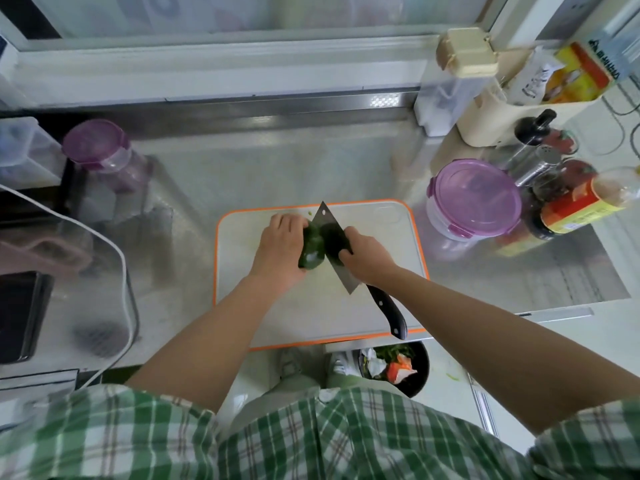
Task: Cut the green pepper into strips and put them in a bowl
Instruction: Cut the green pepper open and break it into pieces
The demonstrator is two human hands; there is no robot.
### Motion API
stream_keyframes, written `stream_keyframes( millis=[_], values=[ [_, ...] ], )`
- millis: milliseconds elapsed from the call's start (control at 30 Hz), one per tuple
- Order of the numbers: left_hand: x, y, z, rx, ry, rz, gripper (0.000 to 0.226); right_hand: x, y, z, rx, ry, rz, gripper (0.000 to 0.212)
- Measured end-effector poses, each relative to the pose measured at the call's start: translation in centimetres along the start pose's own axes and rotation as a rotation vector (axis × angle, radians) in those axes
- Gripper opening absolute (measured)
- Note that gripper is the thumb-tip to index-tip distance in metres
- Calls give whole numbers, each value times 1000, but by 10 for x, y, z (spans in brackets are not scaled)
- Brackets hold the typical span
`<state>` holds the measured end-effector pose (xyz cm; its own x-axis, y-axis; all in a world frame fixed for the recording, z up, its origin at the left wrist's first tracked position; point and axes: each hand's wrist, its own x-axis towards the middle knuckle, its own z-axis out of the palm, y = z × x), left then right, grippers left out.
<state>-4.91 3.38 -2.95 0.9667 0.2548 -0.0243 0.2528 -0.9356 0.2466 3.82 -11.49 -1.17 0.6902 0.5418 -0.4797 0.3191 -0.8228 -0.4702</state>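
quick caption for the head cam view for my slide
Left hand and right hand grip a green pepper over a cleaver lying on an orange-rimmed cutting board.

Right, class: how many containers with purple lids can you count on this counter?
2. A tall jar stands back-left of the cutting board; a round tub sits just right of the board. More could be hidden behind the bottles.

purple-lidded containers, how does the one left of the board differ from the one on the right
The left jar is tall and narrow, standing well away from the cutting board; the right container is low and wide, close beside it. Both have clear bodies and purple clip lids.
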Motion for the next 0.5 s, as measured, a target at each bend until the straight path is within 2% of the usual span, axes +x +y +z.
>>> stream_keyframes(
  millis=[100,233,300,367,433,500],
  values=[
    [-8,-5,5,-106,-5,-35,71,-3,4,2,9,6,-8,9],
    [-17,-11,0,-496,-47,-360,97,-7,-5,-7,69,109,-50,7],
    [-18,-13,-1,-670,-104,-563,85,-8,-15,-17,102,171,-93,9],
    [-18,-18,1,-932,-109,-729,62,-10,-27,-27,108,193,-151,5],
    [-18,-21,4,-1132,-92,-817,45,-13,-37,-32,70,193,-201,8],
    [-19,-20,6,-1211,-85,-836,41,-18,-44,-30,27,178,-237,9]
  ],
)
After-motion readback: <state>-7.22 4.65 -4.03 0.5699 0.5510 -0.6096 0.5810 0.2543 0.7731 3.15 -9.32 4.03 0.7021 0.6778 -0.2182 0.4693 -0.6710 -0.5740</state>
